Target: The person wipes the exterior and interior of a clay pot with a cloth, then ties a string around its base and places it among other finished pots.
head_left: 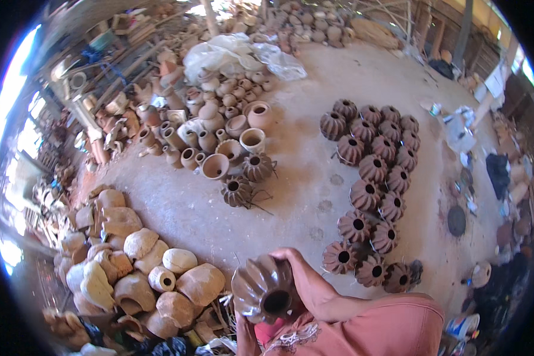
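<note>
A glossy brown ribbed clay pot [252,285] is held up close to my body, tilted so its round dark mouth faces up toward me. My right hand [286,254] grips its far right side, with the fingers partly behind the ribs. On the near left, my left hand [241,320] is against the pot's lower side; its fingers are mostly hidden by the pot. Similar ribbed pots [365,194] stand on the floor to the right in a long cluster. Two more ribbed pots [237,191] stand ahead, beside thin dark twigs.
Broken and rounded clay pieces [139,243] are heaped at my left. Farther off stand plain clay bowls [215,166], vases and small round pots, near crumpled plastic sheeting [225,56]. The concrete floor [291,219] runs between the groups. A white bucket [463,325] is at the lower right.
</note>
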`<move>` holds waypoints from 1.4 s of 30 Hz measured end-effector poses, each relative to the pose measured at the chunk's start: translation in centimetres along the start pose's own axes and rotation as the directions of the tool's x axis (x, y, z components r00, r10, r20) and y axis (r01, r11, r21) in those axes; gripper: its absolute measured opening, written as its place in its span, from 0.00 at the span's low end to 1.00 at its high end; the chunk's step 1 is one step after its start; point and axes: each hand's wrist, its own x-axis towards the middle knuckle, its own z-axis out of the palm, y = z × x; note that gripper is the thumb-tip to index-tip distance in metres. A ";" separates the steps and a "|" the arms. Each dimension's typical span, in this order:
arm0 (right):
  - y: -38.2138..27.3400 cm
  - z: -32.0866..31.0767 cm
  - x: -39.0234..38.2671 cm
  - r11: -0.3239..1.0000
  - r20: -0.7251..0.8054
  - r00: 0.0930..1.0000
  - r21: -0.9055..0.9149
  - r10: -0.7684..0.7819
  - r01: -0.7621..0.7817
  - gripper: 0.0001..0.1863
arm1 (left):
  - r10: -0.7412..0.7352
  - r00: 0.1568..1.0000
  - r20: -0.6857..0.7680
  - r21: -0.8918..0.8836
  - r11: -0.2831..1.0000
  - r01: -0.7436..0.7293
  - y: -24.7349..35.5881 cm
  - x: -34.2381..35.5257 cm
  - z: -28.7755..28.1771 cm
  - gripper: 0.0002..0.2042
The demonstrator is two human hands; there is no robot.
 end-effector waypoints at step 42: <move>-28.4 -88.0 80.3 0.915 -0.020 0.931 -0.176 0.365 -0.363 0.28 | -0.122 0.991 -0.046 -0.903 0.430 0.011 55.9 81.1 47.0 0.22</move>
